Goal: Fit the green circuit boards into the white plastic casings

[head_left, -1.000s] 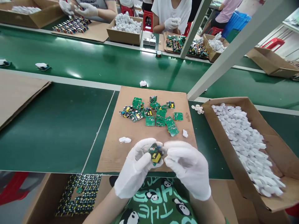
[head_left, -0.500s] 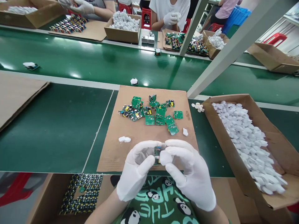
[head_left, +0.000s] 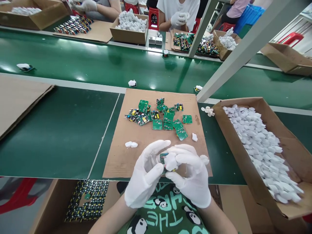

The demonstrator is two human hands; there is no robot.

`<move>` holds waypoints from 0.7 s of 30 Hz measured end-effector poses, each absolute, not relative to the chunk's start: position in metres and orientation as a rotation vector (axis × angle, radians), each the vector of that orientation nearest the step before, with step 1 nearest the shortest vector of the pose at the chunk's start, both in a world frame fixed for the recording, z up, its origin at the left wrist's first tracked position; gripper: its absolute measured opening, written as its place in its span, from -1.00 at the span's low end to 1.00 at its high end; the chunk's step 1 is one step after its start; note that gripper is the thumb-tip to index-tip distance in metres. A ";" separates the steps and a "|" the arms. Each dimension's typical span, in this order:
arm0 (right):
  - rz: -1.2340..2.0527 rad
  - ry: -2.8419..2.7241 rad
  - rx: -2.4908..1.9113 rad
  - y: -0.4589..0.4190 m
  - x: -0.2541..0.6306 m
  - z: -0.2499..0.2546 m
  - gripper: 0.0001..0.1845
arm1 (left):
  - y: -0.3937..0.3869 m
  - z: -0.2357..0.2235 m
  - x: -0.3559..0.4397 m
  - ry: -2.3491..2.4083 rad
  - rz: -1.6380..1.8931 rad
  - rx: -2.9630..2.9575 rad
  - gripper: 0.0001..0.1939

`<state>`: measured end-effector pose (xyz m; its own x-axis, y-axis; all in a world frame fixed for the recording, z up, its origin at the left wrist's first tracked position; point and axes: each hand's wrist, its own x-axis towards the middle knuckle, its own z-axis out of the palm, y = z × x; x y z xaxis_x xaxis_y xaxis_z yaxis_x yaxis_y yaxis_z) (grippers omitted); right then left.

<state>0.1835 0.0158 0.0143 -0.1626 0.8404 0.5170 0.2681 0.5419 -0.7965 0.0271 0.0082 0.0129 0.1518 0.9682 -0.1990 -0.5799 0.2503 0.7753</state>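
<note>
Board: one circuit board, the centre of the clock here, held over the near part of the card.
Left hand: thumb and fingers clamped on the board.
Right hand: fingertips together on a white pad, which overlaps the board in view; firm contact cannot be confirmed. A second pad shows at its outer side.
Loose boards: heaped at 12 o'clock on the card, some overlapping.
Loose pads: a pair at 10 o'clock, a single at 2.
Pad box: at 3 o'clock, on the tabletop.
Pad risk: judged liable to sit crooked, since the right fingers hide much of it; the second could drop if that grip loosens.
Board risk: squeezing could bend parts.
Writing: "THE" legible on the shirt; other lettering is broken by folds. No brand readable on the boards.
</note>
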 end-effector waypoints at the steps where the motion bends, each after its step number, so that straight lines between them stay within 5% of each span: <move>1: 0.613 -1.754 -0.939 0.017 0.186 0.018 -0.60 | 0.009 0.013 0.025 0.791 1.188 0.639 -0.55; 8: 0.389 -2.075 -0.928 0.024 0.195 0.030 -0.72 | 0.022 0.026 0.009 0.816 0.661 0.949 -0.57; 14: 0.362 -1.975 -0.736 0.029 0.190 0.013 -0.55 | 0.022 0.030 0.019 0.786 0.776 1.082 -0.75; 21: 0.389 -2.070 -0.674 0.029 0.196 0.009 -0.55 | 0.021 0.028 0.012 0.552 0.587 0.975 -0.47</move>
